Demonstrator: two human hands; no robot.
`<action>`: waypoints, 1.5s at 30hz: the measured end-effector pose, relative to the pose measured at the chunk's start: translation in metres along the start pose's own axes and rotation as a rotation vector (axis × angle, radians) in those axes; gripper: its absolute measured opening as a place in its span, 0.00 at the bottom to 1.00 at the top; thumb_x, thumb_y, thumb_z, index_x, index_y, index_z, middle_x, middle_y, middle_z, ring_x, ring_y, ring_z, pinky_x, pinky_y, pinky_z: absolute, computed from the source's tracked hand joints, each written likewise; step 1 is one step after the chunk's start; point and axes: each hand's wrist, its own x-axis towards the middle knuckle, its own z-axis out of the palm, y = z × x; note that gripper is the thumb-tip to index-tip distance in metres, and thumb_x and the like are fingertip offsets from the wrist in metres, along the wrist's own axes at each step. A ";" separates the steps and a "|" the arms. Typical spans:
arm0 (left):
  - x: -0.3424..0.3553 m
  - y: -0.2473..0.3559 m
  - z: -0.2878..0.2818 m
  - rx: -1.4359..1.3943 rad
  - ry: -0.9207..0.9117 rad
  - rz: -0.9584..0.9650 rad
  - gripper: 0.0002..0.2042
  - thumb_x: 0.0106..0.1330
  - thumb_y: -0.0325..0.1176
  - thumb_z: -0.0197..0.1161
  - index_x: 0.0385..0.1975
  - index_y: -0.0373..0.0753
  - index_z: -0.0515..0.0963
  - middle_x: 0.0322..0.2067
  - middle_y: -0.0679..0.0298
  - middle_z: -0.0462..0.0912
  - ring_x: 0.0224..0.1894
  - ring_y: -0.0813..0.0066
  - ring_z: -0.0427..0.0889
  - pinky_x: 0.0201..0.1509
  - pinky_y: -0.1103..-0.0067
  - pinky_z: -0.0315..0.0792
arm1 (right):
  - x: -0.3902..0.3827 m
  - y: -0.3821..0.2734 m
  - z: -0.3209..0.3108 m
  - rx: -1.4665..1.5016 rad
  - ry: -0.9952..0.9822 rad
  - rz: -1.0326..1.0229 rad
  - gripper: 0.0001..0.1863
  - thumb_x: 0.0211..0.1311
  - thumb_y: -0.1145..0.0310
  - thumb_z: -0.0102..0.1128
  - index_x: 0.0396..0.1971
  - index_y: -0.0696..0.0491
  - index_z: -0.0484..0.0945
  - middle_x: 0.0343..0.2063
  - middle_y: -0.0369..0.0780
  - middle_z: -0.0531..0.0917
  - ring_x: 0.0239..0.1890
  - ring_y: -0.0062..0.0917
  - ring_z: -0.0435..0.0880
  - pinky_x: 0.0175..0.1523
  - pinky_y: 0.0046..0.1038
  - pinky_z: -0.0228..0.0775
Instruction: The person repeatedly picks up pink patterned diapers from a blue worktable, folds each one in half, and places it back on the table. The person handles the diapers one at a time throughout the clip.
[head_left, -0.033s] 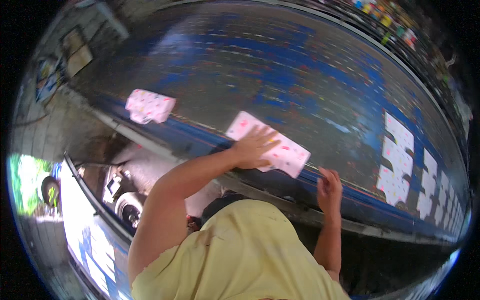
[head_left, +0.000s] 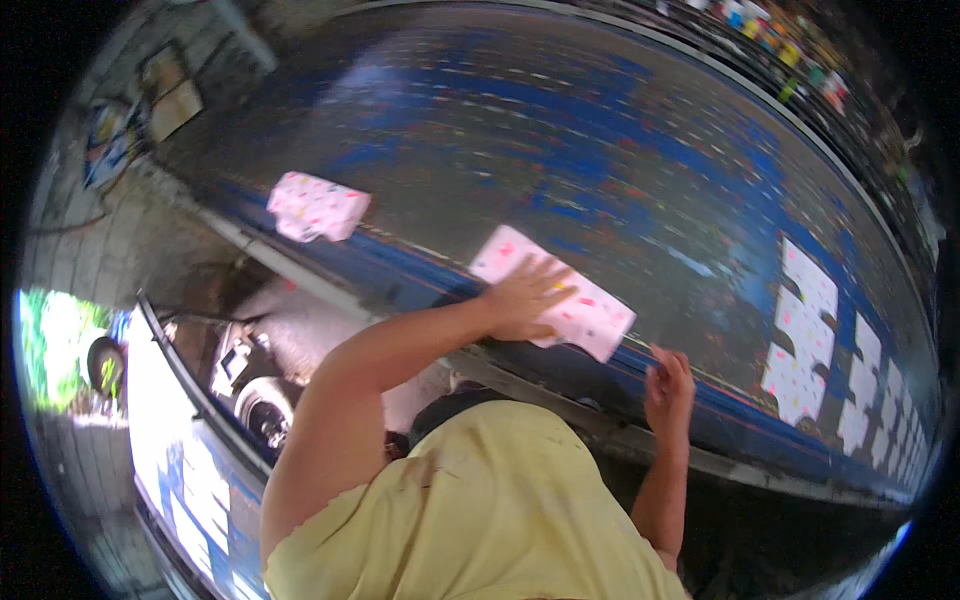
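My left hand [head_left: 525, 298] lies palm down with its fingers spread on a pink cut fabric piece [head_left: 590, 312]. The piece has a small coloured print and rests near the front edge of the long table [head_left: 480, 120]; its near side is partly hidden by the hand. My right hand [head_left: 670, 385] hovers by the table's front edge, just right of that piece. Its fingers are loosely curled, thumb and forefinger apart, and nothing shows in them. Farther left on the edge sits another pink printed piece [head_left: 318, 207], apart from both hands.
Several pale printed pieces with curved cut-outs [head_left: 800, 335] lie in a row along the table's right part. Bright-coloured containers [head_left: 765, 35] crowd beyond the far edge. A wheel [head_left: 265, 410] and a second table with white pieces [head_left: 185, 480] are at the lower left.
The surroundings have shifted slightly right in the view. Against the table, both hands and the pink pieces stay almost where they were; my left palm is still on its piece.
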 end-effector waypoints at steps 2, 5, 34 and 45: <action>-0.002 -0.001 -0.002 -0.077 0.023 0.010 0.41 0.78 0.62 0.56 0.84 0.47 0.56 0.85 0.47 0.49 0.87 0.45 0.44 0.88 0.48 0.37 | -0.009 -0.003 0.004 -0.092 0.020 0.029 0.24 0.65 0.87 0.63 0.59 0.53 0.83 0.48 0.43 0.81 0.41 0.29 0.84 0.45 0.26 0.78; -0.007 -0.026 -0.015 -0.330 0.120 0.060 0.40 0.78 0.59 0.59 0.83 0.46 0.58 0.83 0.45 0.52 0.86 0.42 0.48 0.87 0.49 0.42 | -0.013 -0.008 0.017 -0.113 0.084 -0.019 0.24 0.64 0.87 0.62 0.58 0.53 0.84 0.47 0.44 0.81 0.42 0.32 0.83 0.48 0.29 0.78; -0.406 -0.603 -0.003 -0.417 0.380 -1.211 0.36 0.48 0.55 0.83 0.44 0.24 0.88 0.41 0.46 0.92 0.47 0.58 0.93 0.52 0.68 0.84 | 0.042 -0.228 0.230 -0.379 -0.162 -0.014 0.15 0.67 0.77 0.63 0.53 0.55 0.85 0.51 0.49 0.86 0.52 0.49 0.87 0.58 0.44 0.80; -0.365 -0.508 -0.078 -1.107 0.797 -0.966 0.29 0.54 0.32 0.84 0.55 0.28 0.83 0.42 0.55 0.91 0.39 0.71 0.91 0.46 0.72 0.84 | 0.016 -0.200 0.212 -0.355 -0.128 -0.064 0.18 0.64 0.85 0.61 0.52 0.56 0.85 0.47 0.49 0.85 0.45 0.45 0.89 0.49 0.37 0.82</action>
